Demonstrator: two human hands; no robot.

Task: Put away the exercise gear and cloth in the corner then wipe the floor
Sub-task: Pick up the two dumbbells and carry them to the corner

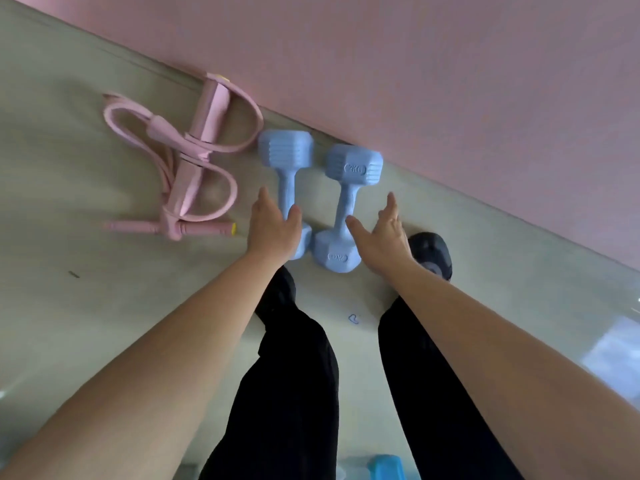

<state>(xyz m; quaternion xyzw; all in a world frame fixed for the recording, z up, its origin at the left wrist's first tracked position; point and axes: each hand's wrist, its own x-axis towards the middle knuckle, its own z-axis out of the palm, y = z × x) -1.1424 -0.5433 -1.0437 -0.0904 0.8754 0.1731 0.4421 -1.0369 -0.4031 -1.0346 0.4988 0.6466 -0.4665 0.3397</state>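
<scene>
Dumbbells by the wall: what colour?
Light blue, both dumbbells; clearest in the head view.

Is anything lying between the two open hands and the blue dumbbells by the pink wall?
Nothing visible. The left hand is open at the left dumbbell, covering its near end, and the right hand is open beside the right dumbbell. The pink resistance band lies off to the left, clear of both.

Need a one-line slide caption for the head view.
Both open hands, left hand and right hand, over two blue dumbbells by the pink wall, beside a pink resistance band.
</scene>
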